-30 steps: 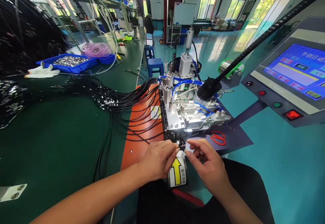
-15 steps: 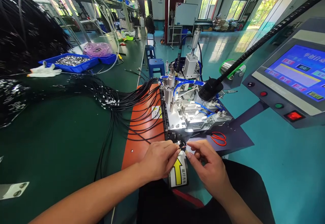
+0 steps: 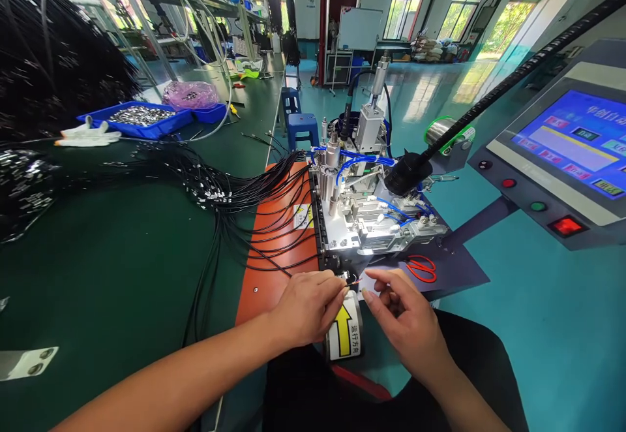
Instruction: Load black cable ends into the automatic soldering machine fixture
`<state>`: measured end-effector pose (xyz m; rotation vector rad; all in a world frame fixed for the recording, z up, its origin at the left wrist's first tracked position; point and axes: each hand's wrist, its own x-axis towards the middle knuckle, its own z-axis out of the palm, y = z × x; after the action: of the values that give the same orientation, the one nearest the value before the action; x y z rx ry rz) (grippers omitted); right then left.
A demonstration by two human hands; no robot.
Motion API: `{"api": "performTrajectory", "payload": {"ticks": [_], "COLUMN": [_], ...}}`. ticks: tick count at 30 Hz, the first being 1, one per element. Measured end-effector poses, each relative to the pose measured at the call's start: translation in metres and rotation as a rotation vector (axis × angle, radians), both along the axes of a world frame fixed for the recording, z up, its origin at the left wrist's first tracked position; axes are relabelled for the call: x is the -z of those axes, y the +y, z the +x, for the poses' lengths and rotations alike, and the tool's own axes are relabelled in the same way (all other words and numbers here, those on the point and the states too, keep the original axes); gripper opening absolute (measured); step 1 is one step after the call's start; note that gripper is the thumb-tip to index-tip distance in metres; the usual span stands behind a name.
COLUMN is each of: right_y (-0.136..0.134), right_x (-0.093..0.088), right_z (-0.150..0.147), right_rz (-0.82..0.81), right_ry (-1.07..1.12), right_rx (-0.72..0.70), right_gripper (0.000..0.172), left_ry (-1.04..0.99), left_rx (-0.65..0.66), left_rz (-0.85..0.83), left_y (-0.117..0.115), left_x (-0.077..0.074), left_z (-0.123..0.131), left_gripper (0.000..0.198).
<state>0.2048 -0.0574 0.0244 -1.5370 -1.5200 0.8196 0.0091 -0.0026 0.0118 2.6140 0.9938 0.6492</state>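
My left hand (image 3: pixel 310 305) is closed in a pinch on a black cable, whose stripped end with thin coloured wires (image 3: pixel 355 282) pokes out past the fingertips. Just right of those wires is my right hand (image 3: pixel 405 321), its thumb and index finger apart with nothing visible between them and its other fingers curled. Below the wire tips stands the machine's conveyor end, with a yellow arrow label (image 3: pixel 344 334). Beyond both hands, a metal assembly machine (image 3: pixel 372 216) is lit by a lamp. Several black cables (image 3: pixel 274 243) lie across the orange plate (image 3: pixel 250 305) to its left.
Red-handled scissors (image 3: pixel 421 269) lie on the machine's base, right of centre. A control screen (image 3: pixel 577 138) with buttons stands at right. On the green bench (image 3: pixel 122 275) are cable bundles, a white glove (image 3: pixel 88 134) and a blue tray (image 3: pixel 156 130) of small metal parts.
My right thumb and index finger have spread slightly and drawn a little right, away from the wire ends. My left hand keeps its pinch on the cable.
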Motion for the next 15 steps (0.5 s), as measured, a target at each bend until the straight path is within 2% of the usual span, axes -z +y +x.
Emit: {"api": "performTrajectory", "payload": {"ticks": [4, 15], "right_y": [0.0002, 0.0023], "right_x": [0.0010, -0.0013], "right_z": [0.0021, 0.0019], "right_rz": [0.001, 0.074], "right_ry": [-0.027, -0.097], "right_rx": [0.015, -0.058], "right_gripper": [0.025, 0.021], "left_ry": [0.003, 0.007], "left_rx": [0.002, -0.002], "left_rz": [-0.003, 0.045], "left_y": [0.0000, -0.0001], "left_x": [-0.0001, 0.0006], "left_z": [0.0000, 0.0001], "left_gripper": [0.026, 0.024]}}
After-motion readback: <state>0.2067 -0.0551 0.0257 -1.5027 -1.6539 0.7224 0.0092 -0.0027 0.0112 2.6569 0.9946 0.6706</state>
